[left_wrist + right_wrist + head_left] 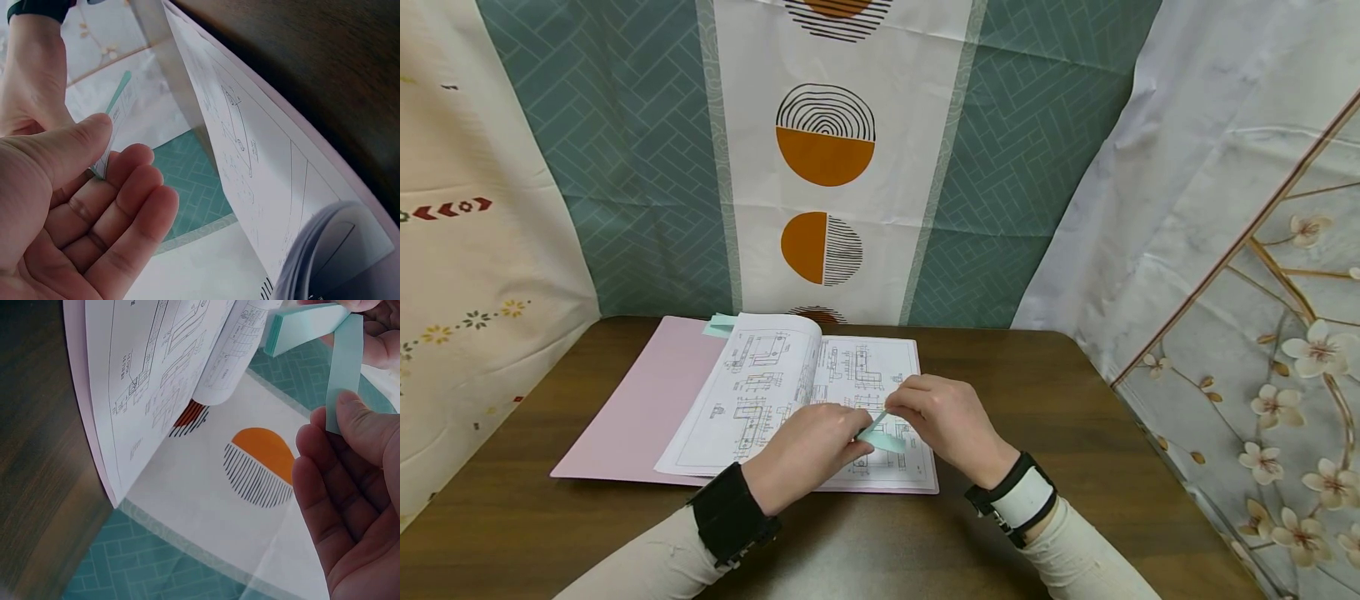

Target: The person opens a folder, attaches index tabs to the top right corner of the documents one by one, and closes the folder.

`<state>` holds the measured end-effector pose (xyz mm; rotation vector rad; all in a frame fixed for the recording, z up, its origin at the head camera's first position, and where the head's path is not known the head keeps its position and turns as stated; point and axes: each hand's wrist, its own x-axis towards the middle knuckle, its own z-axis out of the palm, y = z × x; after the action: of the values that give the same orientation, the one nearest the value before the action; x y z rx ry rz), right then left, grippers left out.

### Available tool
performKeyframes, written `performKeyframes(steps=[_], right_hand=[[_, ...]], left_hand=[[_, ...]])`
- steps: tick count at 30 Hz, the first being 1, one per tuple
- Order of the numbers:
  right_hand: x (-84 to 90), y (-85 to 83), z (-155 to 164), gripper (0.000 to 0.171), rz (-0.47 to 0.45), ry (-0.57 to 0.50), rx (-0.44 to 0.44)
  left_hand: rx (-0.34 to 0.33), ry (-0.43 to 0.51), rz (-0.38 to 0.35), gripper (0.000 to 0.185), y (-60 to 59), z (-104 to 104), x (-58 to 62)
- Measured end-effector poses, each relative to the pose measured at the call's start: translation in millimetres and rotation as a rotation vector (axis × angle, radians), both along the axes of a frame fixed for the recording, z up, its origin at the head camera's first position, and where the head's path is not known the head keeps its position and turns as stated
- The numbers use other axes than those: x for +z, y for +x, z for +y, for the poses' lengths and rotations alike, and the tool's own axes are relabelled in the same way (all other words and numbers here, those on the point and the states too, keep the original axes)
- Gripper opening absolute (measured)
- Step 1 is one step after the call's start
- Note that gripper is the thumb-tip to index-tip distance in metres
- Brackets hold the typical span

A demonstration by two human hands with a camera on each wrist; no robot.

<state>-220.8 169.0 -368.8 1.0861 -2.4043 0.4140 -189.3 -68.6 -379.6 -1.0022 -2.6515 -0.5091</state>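
Note:
Over the right page of an open booklet (pixel 857 367) of technical drawings, both hands work on mint-green sticky notes. My left hand (pixel 816 446) pinches the sticky note pad (pixel 306 330) between thumb and fingers; printed text shows on the pad's white back in the left wrist view. From the other side, my right hand (pixel 951 421) pinches the free end of a single sticky note strip (pixel 347 369). The strip's other end meets the pad at the left hand's fingertips. In the left wrist view, the left hand's lower fingers (pixel 134 231) curve loosely below the thumb.
A pink folder cover (pixel 632 400) lies under the booklet on the brown wooden table (pixel 1015 383). More mint sticky notes (pixel 720 325) stick out at the booklet's top left. The left pages curl up at the spine. Patterned curtains (pixel 655 150) hang behind and beside the table.

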Motion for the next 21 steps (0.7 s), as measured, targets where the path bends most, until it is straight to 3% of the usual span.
performKeyframes(steps=[11, 17, 21], right_hand=[[5.1, -3.6, 5.9, 0.024, 0.025, -0.032, -0.065], [5.9, -7.1, 9.2, 0.023, 0.039, -0.033, -0.069], [5.5, -8.1, 10.9, 0.021, 0.043, -0.025, -0.074]], left_hand=[[0.007, -0.023, -0.045, 0.024, 1.1, -3.0, -3.9], [0.013, -0.049, -0.021, 0.019, 4.1, -3.4, -6.2], [-0.029, -0.068, 0.018, 0.019, 9.2, -1.9, -7.6]])
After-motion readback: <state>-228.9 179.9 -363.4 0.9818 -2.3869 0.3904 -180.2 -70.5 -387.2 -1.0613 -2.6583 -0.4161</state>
